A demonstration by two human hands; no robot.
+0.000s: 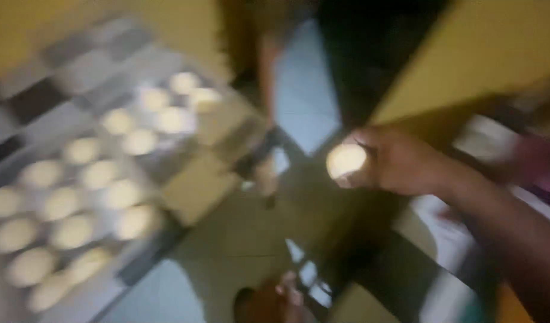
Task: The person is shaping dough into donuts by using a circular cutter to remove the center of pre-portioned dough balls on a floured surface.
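The head view is heavily blurred by motion. My right hand (400,161) reaches in from the right and holds a round pale dough ball (346,161) at its fingertips, near the middle of the view. On the left lies a flat tray (167,167) carrying several similar pale dough balls (83,197) in rows. My left hand is not in view.
A checkered dark and light surface (53,78) lies behind the tray. Yellow walls (484,54) flank a dark opening and a pale blue floor patch (302,90). A brownish blurred shape, possibly a foot (269,302), is at the bottom edge.
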